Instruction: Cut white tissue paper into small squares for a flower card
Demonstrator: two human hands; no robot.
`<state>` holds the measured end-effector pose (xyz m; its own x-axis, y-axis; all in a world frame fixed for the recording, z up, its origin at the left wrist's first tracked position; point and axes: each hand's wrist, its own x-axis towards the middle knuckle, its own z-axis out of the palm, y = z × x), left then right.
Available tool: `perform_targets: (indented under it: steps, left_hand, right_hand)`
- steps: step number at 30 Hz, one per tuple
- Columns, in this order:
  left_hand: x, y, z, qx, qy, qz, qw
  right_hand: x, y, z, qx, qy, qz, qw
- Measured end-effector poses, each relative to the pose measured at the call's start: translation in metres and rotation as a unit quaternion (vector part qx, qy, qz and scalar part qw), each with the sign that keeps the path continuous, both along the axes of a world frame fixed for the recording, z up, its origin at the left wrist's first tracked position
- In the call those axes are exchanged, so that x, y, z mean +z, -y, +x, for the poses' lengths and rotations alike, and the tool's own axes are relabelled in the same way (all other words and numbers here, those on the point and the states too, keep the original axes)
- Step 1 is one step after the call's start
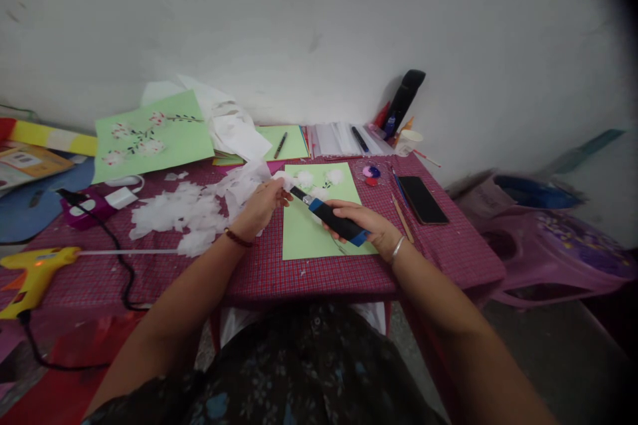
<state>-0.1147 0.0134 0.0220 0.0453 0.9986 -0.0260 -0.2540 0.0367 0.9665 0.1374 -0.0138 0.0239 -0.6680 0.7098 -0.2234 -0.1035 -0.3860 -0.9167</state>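
Two hands of yours meet over one green sheet point(304, 239): your right hand point(369, 220) wraps firmly around one cutter point(331, 218), and your left hand point(264, 202) pinches one bit of white tissue point(284, 177) between thumb and fingers, by the sheet's upper left corner. The cutter's tip is close to your left fingers; whether it touches the tissue, I cannot tell. At least three white flowers point(335, 176) show on the sheet. To your left are one heap of tissue pieces point(174, 216), one glue gun point(37, 275) and one painted sheet point(177, 146); to your right, three paint dabs point(371, 181), one phone point(423, 199) and one cup point(409, 141). Two pens point(280, 145) lie at the back.
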Motion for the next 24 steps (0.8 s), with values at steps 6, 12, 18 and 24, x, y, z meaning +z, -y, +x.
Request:
perform_targets:
  steps: [6, 12, 18, 24]
  left_hand:
    - [0.0008, 0.0025, 0.0033, -0.009, 0.007, 0.011, 1.0]
    - [-0.0007, 0.004, 0.0066, -0.02, 0.013, 0.004, 1.0]
    - [-0.0021, 0.0048, 0.0086, -0.03, 0.004, 0.005, 1.0]
    - [-0.0005, 0.0079, 0.0094, -0.029, -0.004, 0.012, 1.0]
  right_hand:
    - [0.0015, 0.0004, -0.0006, 0.008, -0.013, 0.003, 1.0]
    - [0.0023, 0.0015, -0.0011, 0.005, -0.014, 0.008, 1.0]
    - [0.0043, 0.0028, -0.0025, 0.01, -0.015, 0.004, 1.0]
    - [0.001, 0.001, -0.0031, 0.008, -0.026, -0.011, 1.0]
